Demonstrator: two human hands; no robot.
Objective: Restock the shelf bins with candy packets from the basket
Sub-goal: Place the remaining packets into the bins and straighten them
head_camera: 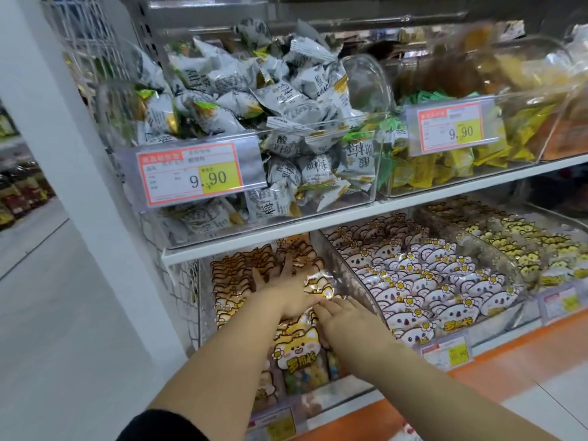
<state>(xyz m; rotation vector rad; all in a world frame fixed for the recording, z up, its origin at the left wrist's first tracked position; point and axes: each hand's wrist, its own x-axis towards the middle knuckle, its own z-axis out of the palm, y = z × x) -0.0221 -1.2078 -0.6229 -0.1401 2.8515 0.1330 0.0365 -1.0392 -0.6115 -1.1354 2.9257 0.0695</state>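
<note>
Though this bin (205, 300) looks nearly full, your left hand (286, 289) presses the packets (296, 348), fingers spread; your right hand (345, 316) touches them, grip unclear.

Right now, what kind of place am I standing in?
Most likely a shop's candy aisle: clear acrylic bins of wrapped sweets sit on white shelves, red and yellow price tags reading 9.90 hang on the bin fronts, and more stocked shelves show down the aisle on the left.
</note>
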